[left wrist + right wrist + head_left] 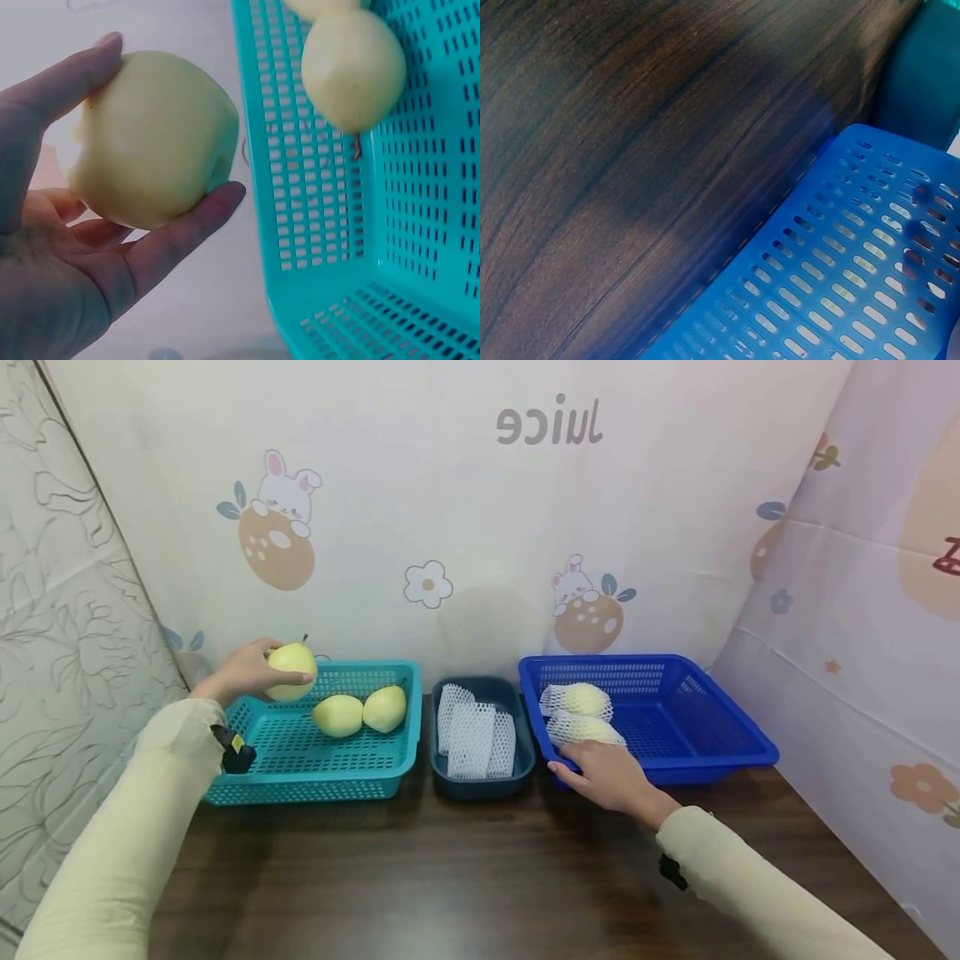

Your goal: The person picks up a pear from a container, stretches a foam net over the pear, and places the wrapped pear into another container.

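In the head view my left hand (251,672) holds a pale yellow pear (292,672) above the back left of a teal basket (300,792). Seen from the left wrist, the thumb and fingers (184,240) curl about that pear (161,142), which is apart from the basket wall. Two more bare pears (338,716) lie in the teal basket. My right hand (611,777) rests over the front left rim of a blue basket (697,770), its fingers partly hidden inside. Beside it lie two pears in white foam nets (587,729).
A dark rectangular tub (483,787) stands between the baskets, with several white foam net sleeves (472,739) in it. All three containers stand on a dark wooden table (465,877). Behind rises a printed cloth backdrop (427,468), which also closes off the right side.
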A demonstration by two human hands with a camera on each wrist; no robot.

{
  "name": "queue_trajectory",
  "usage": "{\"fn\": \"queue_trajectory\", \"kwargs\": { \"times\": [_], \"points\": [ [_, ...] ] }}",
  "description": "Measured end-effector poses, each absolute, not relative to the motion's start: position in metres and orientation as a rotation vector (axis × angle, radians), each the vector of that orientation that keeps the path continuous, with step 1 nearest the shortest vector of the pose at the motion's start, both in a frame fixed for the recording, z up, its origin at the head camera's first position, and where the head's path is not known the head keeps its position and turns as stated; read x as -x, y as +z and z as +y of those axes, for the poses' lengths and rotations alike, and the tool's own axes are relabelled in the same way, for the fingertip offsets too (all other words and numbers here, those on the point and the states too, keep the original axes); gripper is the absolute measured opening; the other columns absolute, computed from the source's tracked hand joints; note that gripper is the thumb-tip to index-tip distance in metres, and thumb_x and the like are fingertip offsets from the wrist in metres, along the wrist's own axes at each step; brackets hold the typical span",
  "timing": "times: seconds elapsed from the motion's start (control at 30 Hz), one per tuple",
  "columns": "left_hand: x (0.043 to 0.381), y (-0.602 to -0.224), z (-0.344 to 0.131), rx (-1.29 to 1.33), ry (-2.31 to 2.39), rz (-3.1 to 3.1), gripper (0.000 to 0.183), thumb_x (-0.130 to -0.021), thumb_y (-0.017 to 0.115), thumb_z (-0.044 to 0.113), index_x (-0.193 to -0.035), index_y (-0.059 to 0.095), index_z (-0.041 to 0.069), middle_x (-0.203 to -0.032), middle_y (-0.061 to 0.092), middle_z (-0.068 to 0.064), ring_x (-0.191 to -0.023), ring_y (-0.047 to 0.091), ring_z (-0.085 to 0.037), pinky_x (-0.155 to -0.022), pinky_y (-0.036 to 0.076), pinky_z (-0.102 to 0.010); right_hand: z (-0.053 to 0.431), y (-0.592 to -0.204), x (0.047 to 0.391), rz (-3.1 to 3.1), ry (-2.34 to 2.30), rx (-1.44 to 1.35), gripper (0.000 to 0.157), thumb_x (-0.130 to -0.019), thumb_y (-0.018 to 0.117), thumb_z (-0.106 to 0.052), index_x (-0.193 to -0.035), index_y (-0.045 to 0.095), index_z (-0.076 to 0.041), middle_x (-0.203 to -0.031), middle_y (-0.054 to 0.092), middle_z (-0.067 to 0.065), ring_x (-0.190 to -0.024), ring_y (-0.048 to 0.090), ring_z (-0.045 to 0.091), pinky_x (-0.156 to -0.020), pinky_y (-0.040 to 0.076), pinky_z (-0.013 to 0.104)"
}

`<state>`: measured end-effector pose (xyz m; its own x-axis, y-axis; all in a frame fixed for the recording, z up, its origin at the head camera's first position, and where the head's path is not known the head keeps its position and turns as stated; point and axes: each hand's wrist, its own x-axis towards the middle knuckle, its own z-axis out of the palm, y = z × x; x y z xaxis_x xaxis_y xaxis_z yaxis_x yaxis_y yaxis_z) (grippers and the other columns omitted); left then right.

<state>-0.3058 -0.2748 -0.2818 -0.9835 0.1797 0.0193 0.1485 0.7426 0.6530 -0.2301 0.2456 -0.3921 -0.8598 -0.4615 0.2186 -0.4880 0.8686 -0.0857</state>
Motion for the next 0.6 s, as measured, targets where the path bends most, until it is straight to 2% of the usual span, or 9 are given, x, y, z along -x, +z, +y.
{"fn": "queue_trajectory", "kwargs": {
  "times": [0.13,0.3,0.6],
  "points": [
    [0.295,-0.282,-0.264,-0.273,1.177,2.868,0.085,-0.083,0.073,0.042,-0.14,0.031,-0.005,-0.127,0.043,-0.031,-0.101,0.053,-0.041,-0.065,0.055,-0.038,0.245,-0.391,0.23,-2.866,0.214,-0.721,0.045,-0.096,0.048,-0.049,-0.114,0.065,-0.011,-0.109,0.066,0.007,-0.1,0.061,0.027,-0.084,0.047,0.053],
    [0.277,-0.285,-0.248,-0.284,1.343,2.807,0.087,-0.082,0.073,0.041,-0.144,0.029,0.0,-0.133,0.039,-0.029,-0.105,0.052,-0.041,-0.07,0.055,-0.041,0.245,-0.391,0.23,-2.862,0.208,-0.72,0.052,-0.096,0.043,-0.054,-0.117,0.065,-0.011,-0.111,0.066,0.009,-0.103,0.061,0.029,-0.085,0.047,0.054],
    [0.248,-0.305,-0.22,-0.335,1.524,2.731,0.084,-0.079,0.076,0.042,-0.144,0.033,0.008,-0.134,0.041,-0.021,-0.103,0.053,-0.036,-0.068,0.054,-0.04,0.245,-0.392,0.23,-2.85,0.216,-0.705,0.043,-0.095,0.051,-0.045,-0.116,0.065,-0.011,-0.111,0.066,0.01,-0.102,0.061,0.03,-0.084,0.046,0.056]
  ]
}}
